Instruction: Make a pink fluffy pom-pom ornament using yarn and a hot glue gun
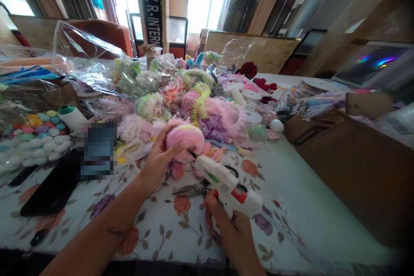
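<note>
My left hand (161, 151) grips a fluffy pink plush piece (183, 138) with a pale yellow band across its top, thumb on the near face. In my right hand (226, 224) is a white glue gun (223, 179), held by its handle with a finger at the red trigger. Its dark nozzle points up and left and comes to the lower face of the plush piece; I cannot tell whether it touches. Scissors (189, 189) lie on the flowered tablecloth (174, 241), partly hidden behind the glue gun. A clear glue stick trails from the gun's back end.
Heaped trims, yarn and plush bits (223, 116) spread behind my hands. On the left lie a black phone (53, 187), a blurred-out panel (98, 151), a spool (71, 118) and bagged pompoms (42, 144). An open cardboard box (352, 172) stands at the right.
</note>
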`<state>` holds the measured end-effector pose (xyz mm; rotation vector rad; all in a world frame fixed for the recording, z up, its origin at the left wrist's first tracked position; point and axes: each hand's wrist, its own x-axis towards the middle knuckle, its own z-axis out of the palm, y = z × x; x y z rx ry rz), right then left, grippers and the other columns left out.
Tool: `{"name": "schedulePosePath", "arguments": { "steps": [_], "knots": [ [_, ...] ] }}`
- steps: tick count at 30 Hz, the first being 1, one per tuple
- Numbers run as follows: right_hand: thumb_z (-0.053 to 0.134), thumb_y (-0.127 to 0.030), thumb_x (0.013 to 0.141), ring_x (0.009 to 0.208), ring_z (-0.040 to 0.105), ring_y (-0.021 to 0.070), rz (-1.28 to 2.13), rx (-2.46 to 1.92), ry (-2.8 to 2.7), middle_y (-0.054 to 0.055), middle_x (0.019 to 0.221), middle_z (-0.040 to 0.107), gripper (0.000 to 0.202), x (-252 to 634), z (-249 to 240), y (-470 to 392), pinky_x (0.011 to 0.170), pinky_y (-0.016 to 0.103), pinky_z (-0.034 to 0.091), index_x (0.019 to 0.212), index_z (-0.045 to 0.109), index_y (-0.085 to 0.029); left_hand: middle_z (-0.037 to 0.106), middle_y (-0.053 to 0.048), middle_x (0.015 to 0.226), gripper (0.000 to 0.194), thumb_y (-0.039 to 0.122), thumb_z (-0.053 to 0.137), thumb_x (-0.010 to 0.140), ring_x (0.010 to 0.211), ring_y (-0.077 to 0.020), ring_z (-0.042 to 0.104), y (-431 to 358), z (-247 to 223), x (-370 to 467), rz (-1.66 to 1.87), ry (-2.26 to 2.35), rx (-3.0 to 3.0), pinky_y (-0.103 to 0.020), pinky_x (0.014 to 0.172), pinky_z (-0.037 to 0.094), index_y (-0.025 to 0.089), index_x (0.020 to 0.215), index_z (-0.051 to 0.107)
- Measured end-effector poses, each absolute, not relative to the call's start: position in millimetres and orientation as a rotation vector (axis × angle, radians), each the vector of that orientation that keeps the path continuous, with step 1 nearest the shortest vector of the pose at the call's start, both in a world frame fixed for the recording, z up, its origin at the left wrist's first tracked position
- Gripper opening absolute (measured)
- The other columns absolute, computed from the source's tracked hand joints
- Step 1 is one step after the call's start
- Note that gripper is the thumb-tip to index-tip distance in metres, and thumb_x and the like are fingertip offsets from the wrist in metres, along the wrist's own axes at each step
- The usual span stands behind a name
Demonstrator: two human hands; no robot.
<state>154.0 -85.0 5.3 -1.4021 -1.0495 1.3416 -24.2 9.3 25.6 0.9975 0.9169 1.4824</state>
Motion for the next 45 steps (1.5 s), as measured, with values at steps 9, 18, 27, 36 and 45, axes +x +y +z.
{"name": "schedulePosePath", "arguments": {
  "steps": [9,18,27,36,45],
  "knots": [
    [0.074,-0.061,0.079,0.042,0.041,0.0097,1.339,-1.397,-1.049,-0.003,0.049,0.053,0.044,155.2,2.0,-84.3,0.036,0.02,0.031,0.076,0.061,-0.019,0.064,-0.005,0.13,0.054,0.038,0.083,0.077,0.119,-0.0256,0.06,8.4,28.2,-23.4,1.487,0.917,0.983,-0.033,0.099,0.05,0.026,0.126,0.064],
    [0.074,-0.063,0.079,0.041,0.039,0.0087,1.334,-1.408,-1.043,-0.004,0.048,0.051,0.046,154.2,1.8,-84.0,0.035,0.02,0.032,0.071,0.061,-0.02,0.064,-0.005,0.13,0.054,0.037,0.084,0.076,0.118,-0.0257,0.06,8.4,28.0,-23.2,1.485,0.919,0.983,-0.033,0.099,0.05,0.025,0.124,0.064],
    [0.074,-0.063,0.079,0.04,0.039,0.0097,1.32,-1.416,-1.033,-0.003,0.048,0.052,0.045,154.1,2.1,-83.2,0.034,0.021,0.031,0.074,0.063,-0.019,0.065,-0.005,0.128,0.054,0.037,0.085,0.075,0.117,-0.0245,0.06,8.5,28.2,-23.0,1.471,0.917,0.981,-0.032,0.099,0.049,0.025,0.123,0.064],
    [0.07,-0.066,0.082,0.036,0.036,0.0079,1.292,-1.407,-1.053,-0.004,0.047,0.05,0.048,154.5,-2.7,-82.6,0.033,0.02,0.031,0.073,0.059,-0.02,0.067,-0.004,0.123,0.055,0.032,0.086,0.071,0.114,-0.0244,0.061,8.9,27.9,-23.0,1.472,0.916,0.938,-0.033,0.097,0.05,0.025,0.121,0.065],
    [0.071,-0.065,0.081,0.037,0.039,0.0084,1.282,-1.397,-1.01,-0.004,0.049,0.053,0.047,152.2,0.7,-83.1,0.032,0.019,0.029,0.076,0.06,-0.02,0.067,-0.004,0.129,0.055,0.03,0.084,0.074,0.118,-0.025,0.061,9.7,26.6,-23.5,1.459,0.897,0.972,-0.032,0.098,0.05,0.025,0.125,0.063]
  ]
}}
